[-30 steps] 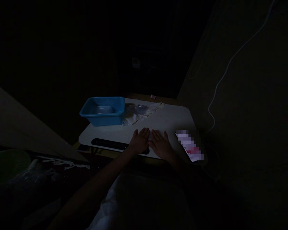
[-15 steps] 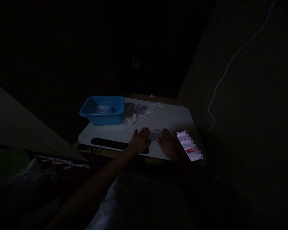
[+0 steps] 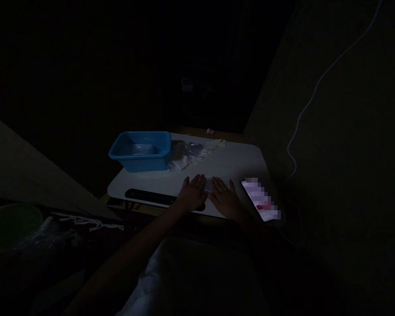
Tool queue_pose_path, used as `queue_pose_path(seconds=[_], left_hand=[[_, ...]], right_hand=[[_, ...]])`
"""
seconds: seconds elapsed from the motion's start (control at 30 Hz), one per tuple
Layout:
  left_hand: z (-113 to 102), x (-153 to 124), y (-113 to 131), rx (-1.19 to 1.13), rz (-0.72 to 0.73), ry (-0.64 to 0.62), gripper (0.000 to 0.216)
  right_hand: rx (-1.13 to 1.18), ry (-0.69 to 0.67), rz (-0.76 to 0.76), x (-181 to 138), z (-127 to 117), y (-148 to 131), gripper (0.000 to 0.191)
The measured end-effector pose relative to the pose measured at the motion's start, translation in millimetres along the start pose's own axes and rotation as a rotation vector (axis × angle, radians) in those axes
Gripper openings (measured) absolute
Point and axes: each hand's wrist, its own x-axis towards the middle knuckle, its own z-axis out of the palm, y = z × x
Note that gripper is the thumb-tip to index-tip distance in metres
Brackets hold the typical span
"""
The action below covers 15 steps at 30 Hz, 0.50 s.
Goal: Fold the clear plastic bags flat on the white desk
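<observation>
A small clear plastic bag (image 3: 208, 185) lies flat on the white table (image 3: 240, 164), partly covered by both hands. My left hand (image 3: 192, 192) rests palm down on its left side, fingers stretched out. On its right side my right hand (image 3: 224, 197) lies flat, fingers extended and pointing up and left. The two hands are close together, with a narrow strip of plastic showing between them. The room is dark, so the bag's contents, if any, cannot be made out.
At the table's left stands a blue basin (image 3: 141, 163) with something clear inside. Crumpled plastic and a pale cloth (image 3: 197, 151) lie beside it. A lit phone (image 3: 260, 199) rests at the right. A black slot (image 3: 149, 196) runs along the front edge. A white cable (image 3: 311, 98) hangs on the right.
My right hand has slid left over the plastic bag, closer to my left hand, so less of the bag shows. My left hand has hardly moved.
</observation>
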Motion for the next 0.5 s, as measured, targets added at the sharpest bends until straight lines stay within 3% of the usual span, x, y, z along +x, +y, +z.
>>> queue_pose_path(seconds=[0.37,0.5], left_hand=[[0,0,0,-0.025,0.006,0.023,0.051],[1,0,-1,-0.033,0.003,0.023,0.051]], right_hand=[[-0.069,-0.013,0.152,-6,-3,22,0.055],[-0.051,0.019,0.076,1,-4,13,0.052]])
